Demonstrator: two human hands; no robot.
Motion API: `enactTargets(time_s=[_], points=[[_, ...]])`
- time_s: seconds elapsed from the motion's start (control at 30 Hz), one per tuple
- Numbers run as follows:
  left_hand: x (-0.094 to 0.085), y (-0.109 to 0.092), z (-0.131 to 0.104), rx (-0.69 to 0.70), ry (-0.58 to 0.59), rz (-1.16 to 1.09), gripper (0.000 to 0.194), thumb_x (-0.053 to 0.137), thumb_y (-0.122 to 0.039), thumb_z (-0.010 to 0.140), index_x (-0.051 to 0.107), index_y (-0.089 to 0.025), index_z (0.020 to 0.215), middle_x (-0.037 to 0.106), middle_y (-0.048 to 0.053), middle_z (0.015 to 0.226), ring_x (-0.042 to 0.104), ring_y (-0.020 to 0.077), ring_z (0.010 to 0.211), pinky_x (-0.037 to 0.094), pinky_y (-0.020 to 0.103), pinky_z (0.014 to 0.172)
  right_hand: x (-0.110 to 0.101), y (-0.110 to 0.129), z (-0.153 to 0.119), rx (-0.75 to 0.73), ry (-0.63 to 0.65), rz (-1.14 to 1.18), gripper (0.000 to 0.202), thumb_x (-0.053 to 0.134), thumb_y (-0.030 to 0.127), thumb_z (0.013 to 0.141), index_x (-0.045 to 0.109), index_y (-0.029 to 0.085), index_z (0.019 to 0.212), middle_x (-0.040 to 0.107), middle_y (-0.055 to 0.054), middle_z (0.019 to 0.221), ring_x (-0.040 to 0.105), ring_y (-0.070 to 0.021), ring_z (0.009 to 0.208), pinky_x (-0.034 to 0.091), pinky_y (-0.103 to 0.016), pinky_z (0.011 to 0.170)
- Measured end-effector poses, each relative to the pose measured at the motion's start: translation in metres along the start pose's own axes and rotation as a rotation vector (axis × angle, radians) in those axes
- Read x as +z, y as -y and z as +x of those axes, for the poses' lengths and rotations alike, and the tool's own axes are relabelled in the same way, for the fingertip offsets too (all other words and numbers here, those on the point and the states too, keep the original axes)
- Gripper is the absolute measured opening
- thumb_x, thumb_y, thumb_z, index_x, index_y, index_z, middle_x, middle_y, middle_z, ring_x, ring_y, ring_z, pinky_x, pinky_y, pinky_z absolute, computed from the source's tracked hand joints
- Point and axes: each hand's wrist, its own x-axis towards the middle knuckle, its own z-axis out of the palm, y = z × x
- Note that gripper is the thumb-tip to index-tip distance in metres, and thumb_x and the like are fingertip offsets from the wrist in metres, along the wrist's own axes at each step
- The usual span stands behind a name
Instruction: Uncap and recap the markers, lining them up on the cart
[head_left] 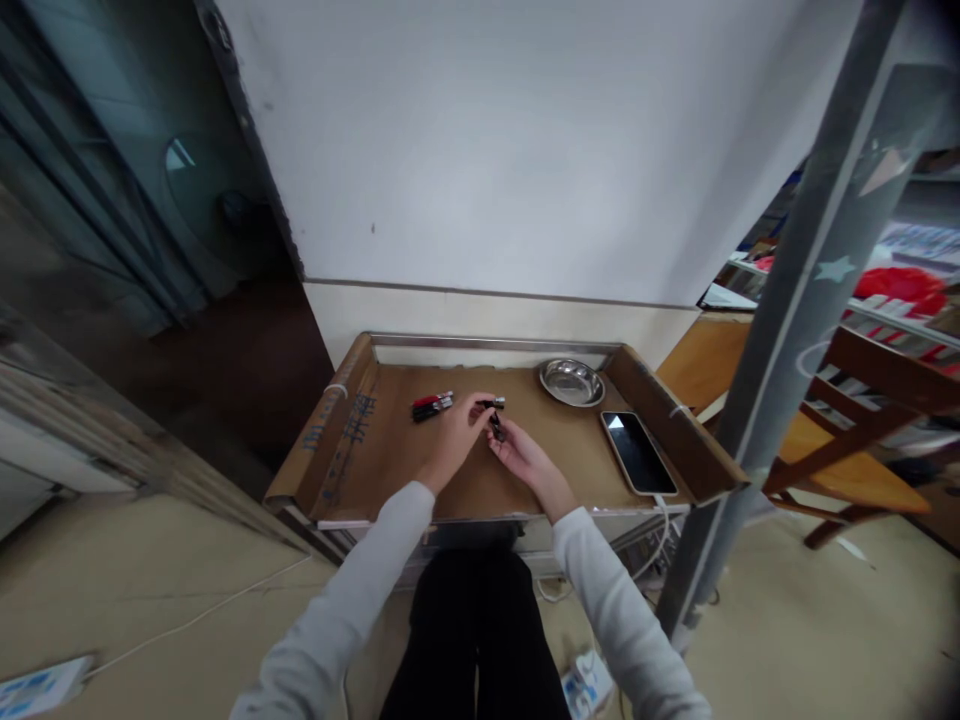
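Over the middle of the cardboard-lined table (390,480), my two hands are close together. My left hand (466,425) is closed on a small black stick with a silver end (493,403), held roughly level between thumb and fingers. Just below it, my right hand (517,450) pinches a small dark piece (496,428); its kind is too small to make out, and I cannot tell whether it joins the black stick. To the left of my left hand lie several similar red and black sticks with silver ends (432,405), side by side on the cardboard.
A round shiny metal dish (571,383) sits at the back right. Nearer the right edge lies a phone (637,453) with a white cable (663,530). Raised cardboard sides border the table. A grey metal post (795,300) and a wooden chair (847,470) stand to the right.
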Motion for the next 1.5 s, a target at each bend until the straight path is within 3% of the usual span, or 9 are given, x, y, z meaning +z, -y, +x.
enactTargets(time_s=[0.17, 0.33, 0.43, 0.5, 0.63, 0.87, 1.07, 1.27, 1.5], points=[[-0.028, 0.021, -0.008, -0.173, -0.220, -0.201, 0.027, 0.056, -0.035, 0.079, 0.059, -0.016, 0.099, 0.064, 0.008, 0.103, 0.061, 0.0155, 0.089, 0.049, 0.031, 0.082, -0.016, 0.008, -0.005, 0.023, 0.029, -0.029, 0.017, 0.052, 0.021, 0.081, 0.065, 0.018, 0.091, 0.068, -0.002, 0.088, 0.062, -0.0075, 0.077, 0.052, -0.017, 0.074], [-0.047, 0.045, -0.030, -0.313, 0.102, -0.239, 0.028, 0.062, -0.038, 0.073, 0.062, -0.015, 0.091, 0.067, 0.005, 0.086, 0.062, 0.0152, 0.075, 0.052, 0.032, 0.073, -0.035, 0.019, -0.008, -0.081, -0.039, -0.125, 0.014, 0.059, 0.018, 0.076, 0.068, 0.018, 0.087, 0.068, -0.002, 0.093, 0.063, -0.0099, 0.085, 0.052, -0.022, 0.084], [-0.041, 0.045, -0.038, -0.203, 0.292, -0.065, 0.018, 0.061, -0.030, 0.075, 0.063, -0.018, 0.088, 0.066, 0.004, 0.088, 0.061, 0.0163, 0.082, 0.049, 0.033, 0.080, -0.038, 0.023, -0.009, -0.207, -0.081, -0.227, 0.021, 0.067, 0.023, 0.070, 0.068, 0.017, 0.090, 0.068, -0.003, 0.093, 0.063, -0.0119, 0.084, 0.050, -0.025, 0.088], [-0.032, 0.042, -0.035, -0.103, 0.323, 0.079, 0.012, 0.059, -0.023, 0.076, 0.063, -0.020, 0.088, 0.065, 0.003, 0.091, 0.058, 0.0165, 0.086, 0.047, 0.033, 0.083, -0.037, 0.022, -0.008, -0.301, -0.117, -0.332, 0.027, 0.071, 0.028, 0.066, 0.068, 0.018, 0.091, 0.069, -0.003, 0.089, 0.063, -0.0124, 0.079, 0.050, -0.029, 0.087], [-0.013, 0.042, -0.019, 0.004, 0.295, 0.263, 0.014, 0.053, -0.013, 0.078, 0.059, -0.020, 0.088, 0.059, 0.003, 0.094, 0.056, 0.0162, 0.088, 0.045, 0.032, 0.085, -0.032, 0.015, -0.004, -0.491, -0.143, -0.607, 0.025, 0.070, 0.033, 0.066, 0.066, 0.020, 0.087, 0.068, -0.003, 0.085, 0.063, -0.0145, 0.076, 0.050, -0.032, 0.081], [0.002, 0.065, 0.017, 0.033, 0.241, 0.388, 0.017, 0.047, -0.008, 0.079, 0.055, -0.018, 0.091, 0.052, 0.005, 0.096, 0.052, 0.0179, 0.094, 0.042, 0.035, 0.089, -0.022, 0.007, 0.002, -0.635, 0.047, -1.130, 0.017, 0.051, 0.029, 0.082, 0.066, 0.027, 0.091, 0.067, 0.000, 0.099, 0.061, -0.0179, 0.095, 0.043, -0.034, 0.091], [0.000, 0.066, 0.013, 0.093, 0.162, 0.373, 0.020, 0.044, -0.011, 0.083, 0.054, -0.019, 0.099, 0.049, 0.006, 0.102, 0.049, 0.0179, 0.101, 0.040, 0.034, 0.093, -0.014, 0.008, 0.012, -0.658, 0.176, -1.341, 0.025, 0.045, 0.024, 0.086, 0.061, 0.028, 0.105, 0.064, -0.001, 0.110, 0.059, -0.0177, 0.100, 0.041, -0.032, 0.091], [-0.010, 0.055, -0.007, 0.143, 0.220, 0.321, 0.018, 0.044, -0.020, 0.086, 0.054, -0.020, 0.100, 0.051, 0.005, 0.102, 0.052, 0.0168, 0.098, 0.041, 0.033, 0.092, -0.033, 0.013, 0.000, -0.833, -0.078, -1.500, 0.024, 0.054, 0.029, 0.083, 0.059, 0.021, 0.105, 0.057, -0.009, 0.112, 0.051, -0.0208, 0.107, 0.038, -0.035, 0.093], [0.001, 0.062, -0.003, 0.162, 0.240, 0.381, 0.012, 0.045, -0.020, 0.087, 0.056, -0.020, 0.091, 0.052, 0.003, 0.094, 0.054, 0.0159, 0.091, 0.043, 0.031, 0.088, -0.042, 0.011, -0.001, -0.746, -0.278, -1.735, 0.018, 0.052, 0.034, 0.084, 0.062, 0.021, 0.093, 0.055, -0.007, 0.094, 0.051, -0.0208, 0.091, 0.038, -0.034, 0.081]])
